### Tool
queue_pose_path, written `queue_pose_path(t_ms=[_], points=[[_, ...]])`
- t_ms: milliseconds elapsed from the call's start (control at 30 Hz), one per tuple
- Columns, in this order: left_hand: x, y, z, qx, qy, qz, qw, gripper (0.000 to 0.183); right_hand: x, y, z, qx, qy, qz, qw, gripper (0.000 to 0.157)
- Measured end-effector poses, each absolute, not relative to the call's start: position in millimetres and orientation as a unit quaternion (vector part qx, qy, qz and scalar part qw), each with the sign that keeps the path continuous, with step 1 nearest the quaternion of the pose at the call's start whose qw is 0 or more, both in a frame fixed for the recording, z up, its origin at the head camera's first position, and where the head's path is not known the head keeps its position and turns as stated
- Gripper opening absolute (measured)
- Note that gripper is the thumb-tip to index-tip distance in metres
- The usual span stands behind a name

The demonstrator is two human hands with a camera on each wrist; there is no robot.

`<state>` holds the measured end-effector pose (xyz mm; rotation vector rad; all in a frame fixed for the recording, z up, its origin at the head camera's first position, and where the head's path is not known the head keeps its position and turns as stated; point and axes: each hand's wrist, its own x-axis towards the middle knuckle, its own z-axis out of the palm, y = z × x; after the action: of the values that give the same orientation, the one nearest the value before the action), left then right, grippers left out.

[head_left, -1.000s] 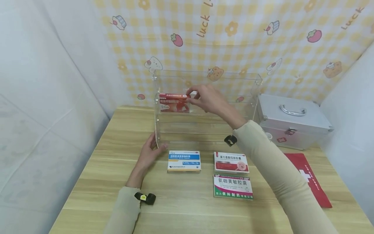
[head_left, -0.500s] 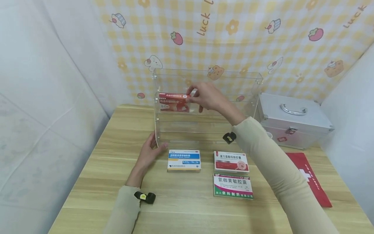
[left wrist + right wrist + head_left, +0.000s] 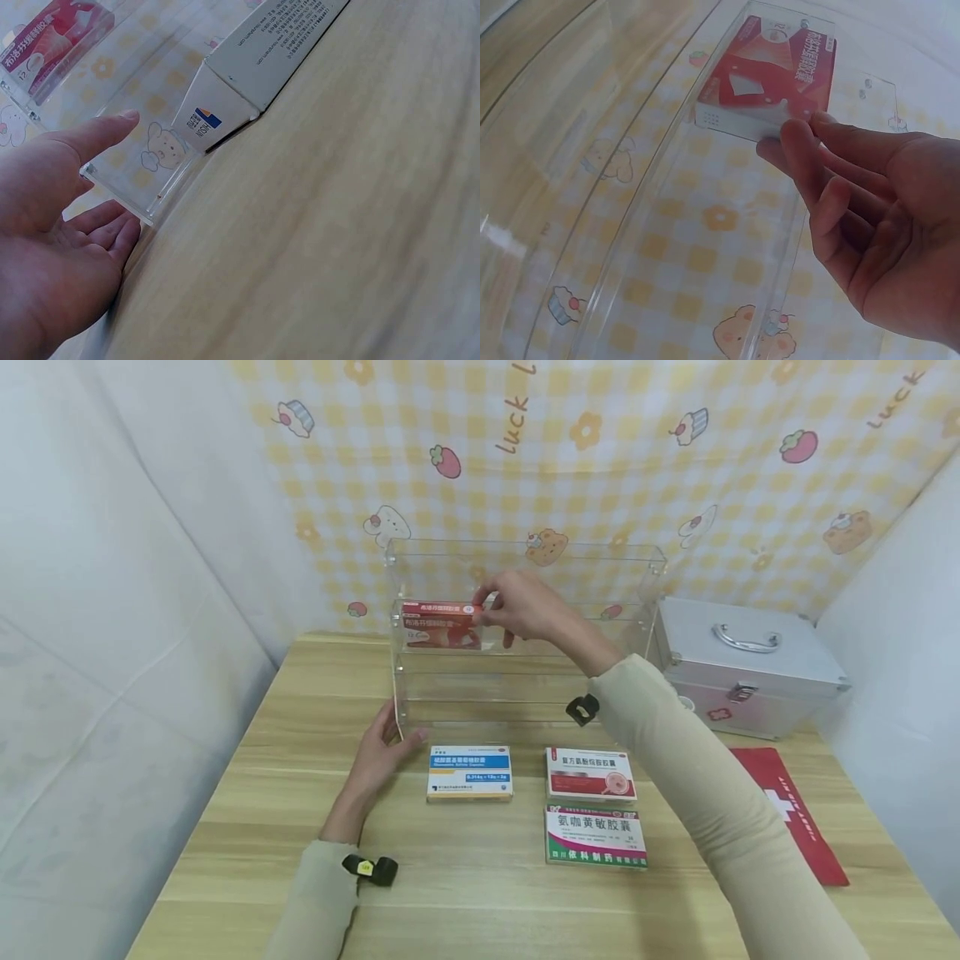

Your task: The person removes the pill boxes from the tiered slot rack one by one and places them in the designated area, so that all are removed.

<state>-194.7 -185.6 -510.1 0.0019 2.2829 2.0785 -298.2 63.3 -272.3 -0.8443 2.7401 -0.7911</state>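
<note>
A clear acrylic tiered rack (image 3: 487, 687) stands at the back of the table. On one of its upper tiers, at the left end, sits a red medicine box (image 3: 441, 628), leaning back with its printed face forward. My right hand (image 3: 521, 604) pinches the box's right end between thumb and index finger; its other fingers hang below, off the box. Low down, my left hand (image 3: 378, 750) holds the rack's left side panel, thumb in front and fingers on the outer side. The left wrist view shows that thumb beside the panel's lower corner.
A blue-and-white medicine box (image 3: 469, 773) lies in front of the rack. Right of it are a red-and-white box (image 3: 590, 774) and a green-and-pink box (image 3: 596, 837). A silver case (image 3: 750, 664) stands at right, behind a red first-aid pouch (image 3: 806, 827).
The head view has shifted slightly. The right hand's lower fingers hang a little further down than a second ago; the red box and the left hand stay in place.
</note>
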Motion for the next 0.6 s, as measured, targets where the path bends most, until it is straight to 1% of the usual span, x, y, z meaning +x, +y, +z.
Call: queue_pose_path(t_ms=[167, 367, 600], points=[[-194, -185, -511, 0.000, 0.739, 0.673, 0.029, 0.082, -298, 64, -274, -0.280, 0.917, -0.274, 0.075, 0.018], [-193, -184, -512, -0.002, 0.748, 0.663, 0.018, 0.080, -297, 65, -275, -0.278, 0.912, -0.296, 0.067, 0.017], [-193, -184, -513, -0.001, 0.755, 0.656, 0.010, 0.080, -293, 65, -263, -0.277, 0.909, -0.309, 0.031, 0.017]])
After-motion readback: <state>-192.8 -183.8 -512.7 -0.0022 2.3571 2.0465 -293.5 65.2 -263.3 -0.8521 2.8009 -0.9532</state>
